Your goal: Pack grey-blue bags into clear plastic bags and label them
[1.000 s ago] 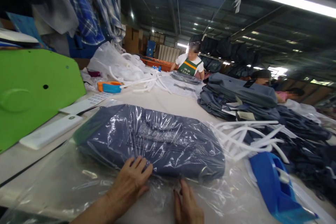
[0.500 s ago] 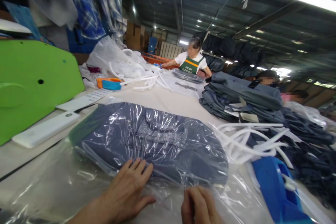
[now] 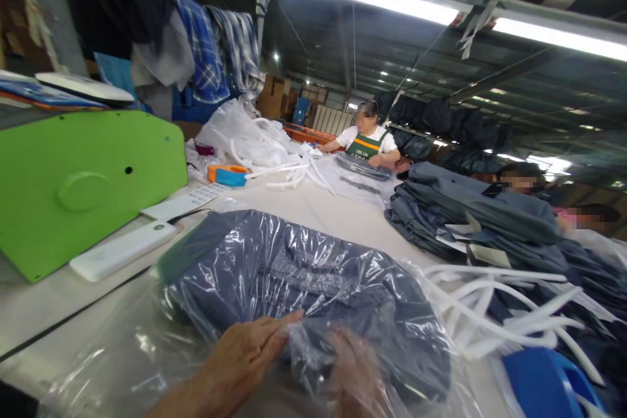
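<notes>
The left hand (image 3: 245, 354) is touching, fingers straight, a dark blue-grey fabric bag (image 3: 313, 268) lying in clear plastic film (image 3: 132, 346) at lower centre. Farther right, the right hand (image 3: 355, 366) is showing blurred; I cannot tell whether either is pinching film.

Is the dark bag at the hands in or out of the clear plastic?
In. The clear plastic lies glossy over the dark bag and spreads past its left end.

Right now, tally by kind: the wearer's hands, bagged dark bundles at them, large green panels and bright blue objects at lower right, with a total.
Left hand and right hand: 2
Bagged dark bundle: 1
Green panel: 1
Bright blue object: 1
Total: 5
</notes>
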`<control>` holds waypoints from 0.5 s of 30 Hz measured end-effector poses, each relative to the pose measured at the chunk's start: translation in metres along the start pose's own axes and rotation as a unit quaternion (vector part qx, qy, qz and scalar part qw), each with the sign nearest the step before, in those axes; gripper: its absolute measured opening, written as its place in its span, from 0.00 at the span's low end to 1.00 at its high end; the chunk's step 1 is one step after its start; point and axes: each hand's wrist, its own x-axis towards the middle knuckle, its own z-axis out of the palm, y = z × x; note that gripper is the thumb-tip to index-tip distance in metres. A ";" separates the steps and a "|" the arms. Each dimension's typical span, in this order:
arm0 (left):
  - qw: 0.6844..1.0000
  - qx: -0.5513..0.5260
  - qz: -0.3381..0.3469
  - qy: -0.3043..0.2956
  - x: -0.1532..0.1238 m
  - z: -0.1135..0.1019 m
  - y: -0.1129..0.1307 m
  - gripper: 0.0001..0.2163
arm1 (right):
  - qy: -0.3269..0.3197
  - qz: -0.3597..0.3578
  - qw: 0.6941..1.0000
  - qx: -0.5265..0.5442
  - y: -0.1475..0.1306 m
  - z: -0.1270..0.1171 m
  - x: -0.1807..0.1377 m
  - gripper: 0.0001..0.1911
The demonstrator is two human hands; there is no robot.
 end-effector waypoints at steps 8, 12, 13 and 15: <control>0.992 -0.124 -0.007 0.005 -0.003 0.003 -0.011 0.22 | -0.087 -0.032 0.995 -0.043 0.031 0.071 0.092 0.21; 0.994 -0.066 0.089 0.019 0.000 0.027 -0.051 0.22 | -0.053 0.021 0.996 -0.073 0.039 0.095 0.084 0.26; 0.992 -0.038 0.119 0.018 0.001 0.033 -0.060 0.22 | -0.054 0.016 0.996 -0.065 0.041 0.098 0.079 0.25; 0.985 0.022 0.169 0.019 0.000 0.041 -0.071 0.22 | -0.068 -0.011 0.997 -0.035 0.044 0.103 0.072 0.23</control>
